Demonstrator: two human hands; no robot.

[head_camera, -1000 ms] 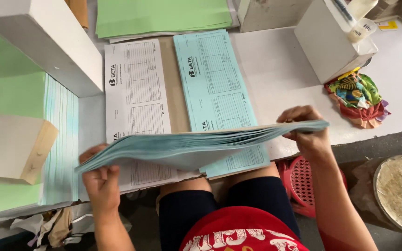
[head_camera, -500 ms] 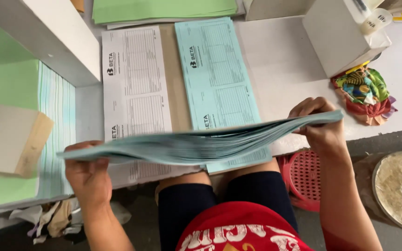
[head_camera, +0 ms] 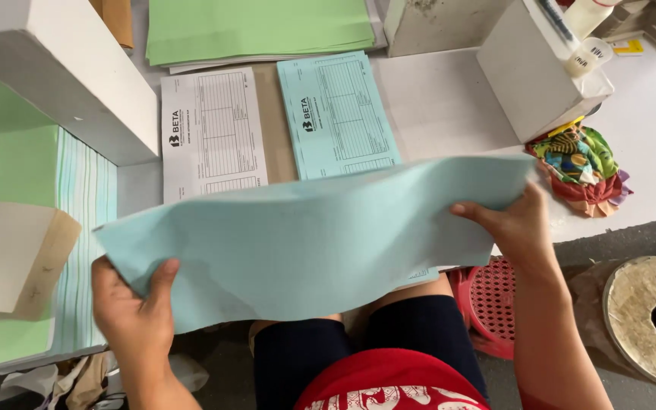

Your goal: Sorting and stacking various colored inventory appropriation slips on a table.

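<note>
Both hands hold a stack of light blue sheets [head_camera: 313,243] above the desk [head_camera: 449,106], in front of the blue printed form [head_camera: 337,114]. The left hand [head_camera: 132,311] pinches its lower left corner, thumb on top; the right hand [head_camera: 516,228] pinches the right edge. A white form [head_camera: 210,133] lies just left of the blue form, green paper [head_camera: 260,26] beyond it.

Small print-finishing workshop: stacks of green paper [head_camera: 260,29], white printed forms [head_camera: 210,133] and blue printed forms [head_camera: 335,114] across a worn worktable [head_camera: 442,106], concrete floor.
</note>
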